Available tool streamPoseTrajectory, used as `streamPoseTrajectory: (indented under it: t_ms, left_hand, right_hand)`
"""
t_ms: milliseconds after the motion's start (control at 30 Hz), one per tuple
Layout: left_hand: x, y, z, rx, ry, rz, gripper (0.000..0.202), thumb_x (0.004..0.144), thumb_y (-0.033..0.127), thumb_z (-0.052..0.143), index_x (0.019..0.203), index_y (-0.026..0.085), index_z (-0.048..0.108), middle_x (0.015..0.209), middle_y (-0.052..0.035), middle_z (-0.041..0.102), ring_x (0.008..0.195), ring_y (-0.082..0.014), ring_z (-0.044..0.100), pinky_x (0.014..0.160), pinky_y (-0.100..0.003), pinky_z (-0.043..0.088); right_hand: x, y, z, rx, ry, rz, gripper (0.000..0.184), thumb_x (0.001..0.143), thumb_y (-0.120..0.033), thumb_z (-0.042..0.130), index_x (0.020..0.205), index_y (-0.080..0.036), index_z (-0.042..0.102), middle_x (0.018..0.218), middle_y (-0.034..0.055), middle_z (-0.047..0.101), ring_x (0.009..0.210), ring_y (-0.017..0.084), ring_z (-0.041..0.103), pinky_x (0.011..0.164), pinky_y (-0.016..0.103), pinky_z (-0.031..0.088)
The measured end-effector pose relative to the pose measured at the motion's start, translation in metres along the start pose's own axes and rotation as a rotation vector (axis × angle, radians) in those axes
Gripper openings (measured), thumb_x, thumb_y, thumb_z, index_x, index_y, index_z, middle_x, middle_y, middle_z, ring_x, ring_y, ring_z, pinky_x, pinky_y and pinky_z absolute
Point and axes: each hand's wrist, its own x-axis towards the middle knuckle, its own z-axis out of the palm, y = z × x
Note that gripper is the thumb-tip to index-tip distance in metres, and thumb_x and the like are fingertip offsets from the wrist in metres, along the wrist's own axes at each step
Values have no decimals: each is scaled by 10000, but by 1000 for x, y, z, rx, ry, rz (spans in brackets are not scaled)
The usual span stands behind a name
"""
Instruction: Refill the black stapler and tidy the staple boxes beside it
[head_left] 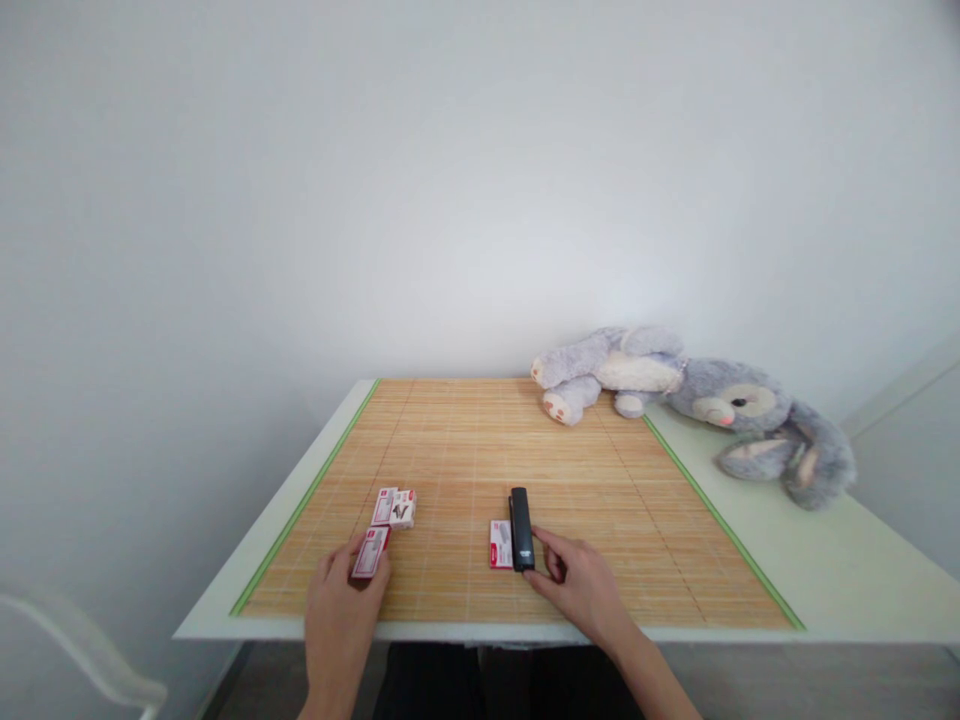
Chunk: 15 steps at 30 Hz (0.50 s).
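Note:
My left hand (339, 603) rests on the bamboo mat (465, 440) with its fingertips on a small red-and-white box (370, 552). Two more small red-and-white boxes (395, 507) lie just beyond it. My right hand (581, 584) lies on the mat with thumb and forefinger touching the near end of a black stapler (520, 527), fingers loosely spread. Another red-and-white box (500, 544) lies flat against the stapler's left side.
A grey and white plush rabbit (697, 400) lies on its side at the back right, partly on the mat. The white table (825, 560) stands against a plain wall. A clear chair back (82, 650) shows at the lower left.

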Motion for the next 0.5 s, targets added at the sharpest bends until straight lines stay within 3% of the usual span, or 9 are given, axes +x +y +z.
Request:
streamPoseTrajectory:
  t_ms: [67,233,333,500]
  left_hand:
    - [-14,18,3,-62,42,-30,496,877,537,568,1260,227,627,1190,-90,642,1064,-291,624,957,-435,503]
    - [-30,58,12,-165,-31,-14,457,905,513,570,1278,250,593,1195,-78,621,1059,-262,631,939,-397,512]
    - [-16,52,10,-53,32,-59,461,911,491,556,1290,229,579,1198,-97,602,1080,-285,605,954,-426,493]
    - [11,15,-1,87,76,-62,458,894,457,550,1255,177,578,1140,-113,592,1072,-310,570,985,-472,459]
  right_hand:
    - [0,-1,-1,1,-1,-3,536,837,-423,703,1352,-289,645,650,-59,590,617,151,558,665,282,396]
    - [-1,0,0,-2,4,0,539,838,-430,705,1355,-287,642,646,-62,586,622,148,561,667,278,397]
    - [-1,0,0,6,2,-1,535,844,-436,706,1354,-285,642,655,-61,596,632,150,566,683,280,405]
    - [-1,-2,-1,-4,3,-12,531,850,-428,706,1358,-287,639,652,-65,588,623,145,556,679,279,399]
